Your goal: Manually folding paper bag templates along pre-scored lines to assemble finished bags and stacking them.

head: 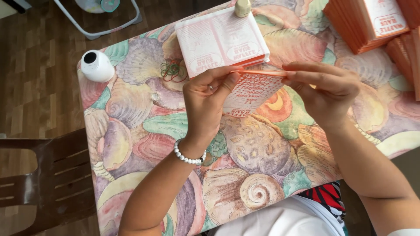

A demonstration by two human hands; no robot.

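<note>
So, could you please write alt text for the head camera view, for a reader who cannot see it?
Two bare hands, left hand and right hand, hold a flat orange-and-white paper bag between them above a table with a seashell-print cloth. Stacks of similar bags lie beyond, with rubber bands and a white bottle to the left.

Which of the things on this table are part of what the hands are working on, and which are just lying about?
In hand: orange paper bag, held by left hand and right hand; stack of bags; orange stacks.
Lying about: rubber bands, white bottle, small bottle, chair.
</note>
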